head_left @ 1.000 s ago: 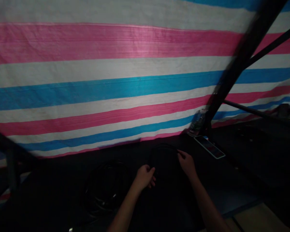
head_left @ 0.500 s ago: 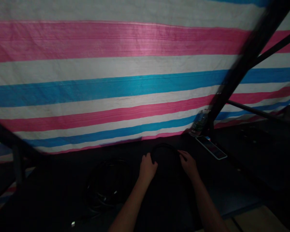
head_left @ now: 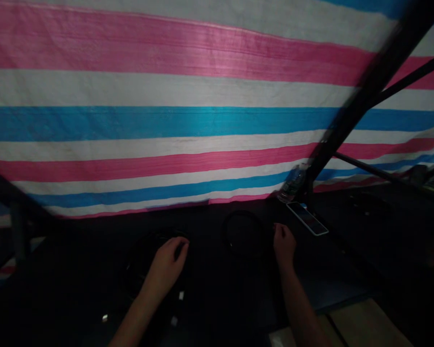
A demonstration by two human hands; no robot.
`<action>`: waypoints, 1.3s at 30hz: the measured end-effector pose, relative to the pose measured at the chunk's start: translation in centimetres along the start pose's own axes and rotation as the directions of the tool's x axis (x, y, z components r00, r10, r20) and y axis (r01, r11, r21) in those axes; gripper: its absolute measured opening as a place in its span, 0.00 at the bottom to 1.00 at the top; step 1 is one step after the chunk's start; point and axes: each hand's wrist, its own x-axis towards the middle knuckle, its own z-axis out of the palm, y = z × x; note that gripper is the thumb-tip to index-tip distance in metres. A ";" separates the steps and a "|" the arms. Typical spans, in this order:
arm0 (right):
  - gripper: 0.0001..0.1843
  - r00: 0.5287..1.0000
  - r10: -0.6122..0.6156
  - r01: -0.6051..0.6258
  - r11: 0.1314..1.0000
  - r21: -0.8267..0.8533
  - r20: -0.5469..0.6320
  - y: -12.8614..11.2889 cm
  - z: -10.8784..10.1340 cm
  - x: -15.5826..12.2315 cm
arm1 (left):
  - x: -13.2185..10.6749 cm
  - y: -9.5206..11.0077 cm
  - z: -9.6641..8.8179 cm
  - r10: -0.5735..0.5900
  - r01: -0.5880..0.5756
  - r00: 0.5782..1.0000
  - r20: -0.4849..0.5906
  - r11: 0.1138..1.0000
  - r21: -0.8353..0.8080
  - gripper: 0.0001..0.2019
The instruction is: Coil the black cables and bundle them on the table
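At 6 o'clock in the head view both bare forearms come up from the bottom edge over a very dark table (head_left: 75, 270). The left hand (head_left: 165, 264) lies at 7 o'clock on a heap of dark cable (head_left: 140, 264). Its fingers (head_left: 179, 248) are stretched forward, slightly bent and close together, resting on the top of the heap. It is too dark to tell whether they grip a strand. A few small pale specks (head_left: 181, 295) show just beside the left forearm.

The right hand (head_left: 284, 243) sits at 5 o'clock with its fingers curled in to a loose fist. It is just beside the 3 o'clock edge of a black cable coil (head_left: 224, 234), which lies flat on the table between the two hands. I cannot tell whether the hand touches the coil.

Farther off, at 2 o'clock from the right hand, a phone (head_left: 307, 218) lies flat with its screen up. Beyond it a clear plastic bottle (head_left: 291, 183) stands at the foot of a slanted black pole (head_left: 361, 103). Behind everything hangs a tarp (head_left: 166, 120) striped pink, white and blue.
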 end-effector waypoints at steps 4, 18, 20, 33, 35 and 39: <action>0.26 0.985 -0.126 0.135 0.988 -0.073 0.115 -0.4 0.7 -0.3 | -4.3 -3.9 -1.0 -0.019 0.042 0.994 -0.110 0.976 0.213 0.13; 0.21 0.945 -0.309 0.320 0.942 -0.099 0.105 -1.5 0.0 -0.7 | -7.4 -6.1 -1.6 0.193 -0.055 0.915 -0.353 0.929 0.365 0.08; 0.20 0.942 -0.333 0.335 0.940 -0.069 0.037 -3.3 -0.3 -1.6 | -4.7 -6.5 -3.3 0.113 0.039 0.908 -0.402 0.935 0.352 0.09; 0.19 0.588 -0.518 0.274 0.850 0.449 0.621 -16.9 13.9 -14.8 | 7.8 -12.6 -5.2 -0.014 0.011 0.998 0.064 0.999 0.042 0.10; 0.14 0.604 -0.501 0.211 0.851 0.482 0.620 -17.1 14.7 -14.8 | 7.6 -12.8 -5.4 -0.009 0.010 1.000 0.007 0.999 -0.033 0.12; 0.08 0.694 -0.430 0.060 0.834 0.549 0.577 -17.1 14.1 -14.3 | 7.0 -12.4 -6.0 -0.025 0.021 0.999 -0.023 0.985 -0.171 0.15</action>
